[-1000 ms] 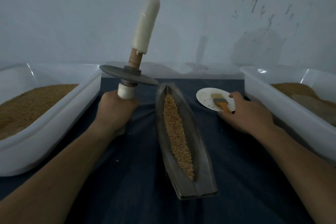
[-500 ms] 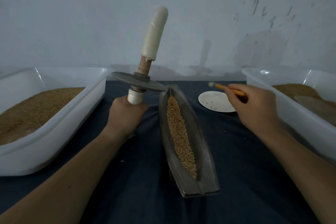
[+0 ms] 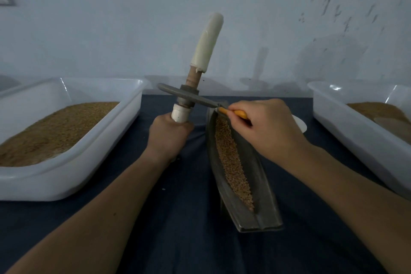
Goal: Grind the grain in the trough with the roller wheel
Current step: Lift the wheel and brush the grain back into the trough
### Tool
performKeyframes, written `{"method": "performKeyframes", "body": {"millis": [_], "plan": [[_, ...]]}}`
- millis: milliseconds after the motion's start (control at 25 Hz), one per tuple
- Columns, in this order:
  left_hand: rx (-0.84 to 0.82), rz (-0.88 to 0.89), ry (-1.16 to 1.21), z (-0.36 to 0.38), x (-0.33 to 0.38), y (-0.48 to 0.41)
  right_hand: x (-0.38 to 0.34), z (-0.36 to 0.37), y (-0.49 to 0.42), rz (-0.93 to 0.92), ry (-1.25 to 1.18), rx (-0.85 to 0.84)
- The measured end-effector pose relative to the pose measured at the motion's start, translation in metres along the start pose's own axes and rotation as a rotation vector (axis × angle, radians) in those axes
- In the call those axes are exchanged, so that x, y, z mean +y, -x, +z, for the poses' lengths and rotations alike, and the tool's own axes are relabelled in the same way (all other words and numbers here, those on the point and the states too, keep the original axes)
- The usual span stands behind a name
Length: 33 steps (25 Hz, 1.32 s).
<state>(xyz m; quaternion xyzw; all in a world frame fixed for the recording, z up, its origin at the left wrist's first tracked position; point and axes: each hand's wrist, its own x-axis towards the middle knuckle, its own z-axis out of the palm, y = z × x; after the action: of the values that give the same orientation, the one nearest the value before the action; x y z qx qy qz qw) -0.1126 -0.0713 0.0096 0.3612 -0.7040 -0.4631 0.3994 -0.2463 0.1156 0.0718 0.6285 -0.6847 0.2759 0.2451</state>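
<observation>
A filled white tub point(image 3: 66, 184) sits at the worktop's point(image 3: 178, 240) left. The left hand point(image 3: 169, 138) has its fingers wrapped round the lower handle of the roller wheel point(image 3: 189, 97), held upright beside the trough point(image 3: 262, 196). Grain point(image 3: 231, 162) lines the trough. The right hand point(image 3: 271, 131) pinches an orange-handled brush point(image 3: 239, 114) at the disc's edge.

The dark, boat-shaped trough point(image 3: 263, 187) is lying lengthwise, holding a narrow strip of tan grain point(image 3: 231, 162), while the roller wheel point(image 3: 189, 95), a grey disc on a white-sleeved wooden axle, is standing nearly upright in the air beside its far end.
</observation>
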Motion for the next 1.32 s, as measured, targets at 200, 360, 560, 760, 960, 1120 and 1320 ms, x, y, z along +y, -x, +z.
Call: {"method": "performKeyframes", "body": {"millis": [200,360,560,760,960,1120,1320], "plan": [[-0.004,-0.011,0.026,-0.001,-0.001,-0.003,-0.012,0.003,0.005,0.03,0.029,-0.141],[-0.02,-0.023,0.037,-0.002,0.001,-0.003,-0.033,-0.021,0.029,0.059,-0.023,-0.187],[-0.047,-0.017,0.04,-0.002,0.001,-0.004,-0.033,-0.04,0.012,0.138,0.012,-0.106],[-0.069,0.007,0.005,0.0,0.002,-0.003,-0.017,-0.018,-0.021,0.223,0.049,-0.099],[-0.091,0.01,-0.005,0.003,-0.001,-0.008,-0.019,-0.013,-0.034,0.23,0.042,-0.112],[-0.103,0.005,0.012,0.002,-0.003,-0.008,-0.026,-0.022,-0.026,0.26,0.013,-0.196],[-0.096,-0.009,0.017,0.002,-0.004,-0.01,-0.019,-0.023,-0.026,0.291,-0.001,0.009]]}}
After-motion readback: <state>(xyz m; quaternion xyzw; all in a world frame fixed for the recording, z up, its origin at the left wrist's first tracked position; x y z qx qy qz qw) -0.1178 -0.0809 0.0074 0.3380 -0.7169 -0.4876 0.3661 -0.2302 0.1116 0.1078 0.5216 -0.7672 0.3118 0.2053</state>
